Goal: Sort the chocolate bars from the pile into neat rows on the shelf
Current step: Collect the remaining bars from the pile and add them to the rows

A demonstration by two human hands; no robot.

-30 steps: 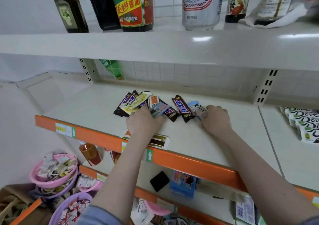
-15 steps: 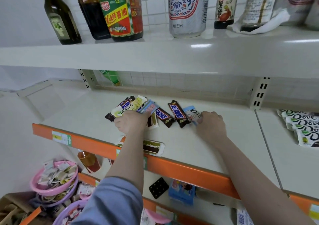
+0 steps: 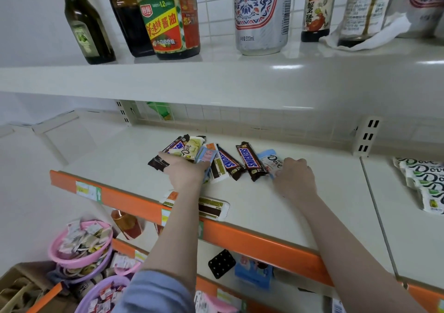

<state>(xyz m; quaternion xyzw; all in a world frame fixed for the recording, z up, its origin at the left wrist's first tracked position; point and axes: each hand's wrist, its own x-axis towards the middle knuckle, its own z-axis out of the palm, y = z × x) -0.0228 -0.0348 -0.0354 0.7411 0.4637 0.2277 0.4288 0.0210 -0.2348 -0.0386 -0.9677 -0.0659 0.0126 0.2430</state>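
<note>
Nearest the camera, below the orange front rail [image 3: 252,240] of the cream metal shelf [image 3: 276,207], pink and purple plastic baskets of small sachets [image 3: 80,248] sit on the lower levels. On the shelf just behind the rail, a white-wrapped chocolate bar with a brown panel [image 3: 212,210] lies flat by itself, partly crossed by the left forearm. Farther in, the left hand [image 3: 186,173] lies palm down with its fingers curled over the near end of the loose pile of chocolate bars [image 3: 192,153], touching a dark brown wrapper, a pale green Dove bar and a light blue packet; whether it grips any one of them, I cannot tell. To the right, two dark brown Snickers bars [image 3: 249,161] lie side by side, angled. The right hand [image 3: 294,179] is loosely closed, its fingertips on the near edge of a pale blue Dove bar [image 3: 272,162] that lies beside the right Snickers. Well to the right, on the next shelf section, white and green Dove packets [image 3: 425,180] overlap in a row. On the upper shelf stand dark glass sauce bottles [image 3: 153,17] and a tall patterned can [image 3: 262,14].
</note>
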